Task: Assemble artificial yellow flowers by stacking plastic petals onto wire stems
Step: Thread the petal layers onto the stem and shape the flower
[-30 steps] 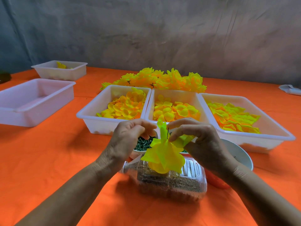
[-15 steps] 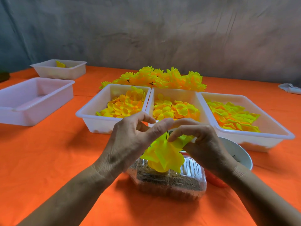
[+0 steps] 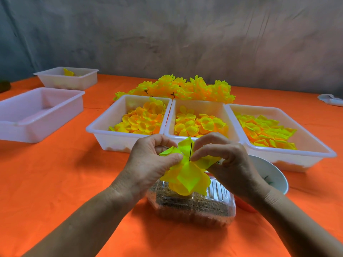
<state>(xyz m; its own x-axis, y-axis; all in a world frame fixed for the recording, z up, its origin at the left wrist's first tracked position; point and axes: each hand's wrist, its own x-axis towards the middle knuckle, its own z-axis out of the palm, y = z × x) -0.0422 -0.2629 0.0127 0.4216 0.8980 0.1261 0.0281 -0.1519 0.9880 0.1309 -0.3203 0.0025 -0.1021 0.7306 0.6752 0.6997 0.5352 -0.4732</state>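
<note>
Both hands are meeting over the middle of the orange table (image 3: pixel 55 182), working on a half-built yellow flower (image 3: pixel 185 175). The left hand (image 3: pixel 148 164) is pinching a petal at the flower's upper left edge, its fingers (image 3: pixel 163 143) curling around the plastic. The right hand (image 3: pixel 228 164) is gripping the petals from the other side, its fingers (image 3: pixel 204 151) closing right at the base of the thin dark wire stem (image 3: pixel 191 151), which is standing nearly upright between the two sets of fingertips. Directly below the fingers, a clear plastic box (image 3: pixel 194 206) holding brown granules is sitting on the table. Just beyond the fingers, three white trays (image 3: pixel 118 138) of loose yellow petals (image 3: pixel 143 119) are lining up side by side, with a heap of finished flowers (image 3: pixel 185 88) lying behind them. A white bowl (image 3: pixel 272 175) is peeking out beside the right wrist.
</note>
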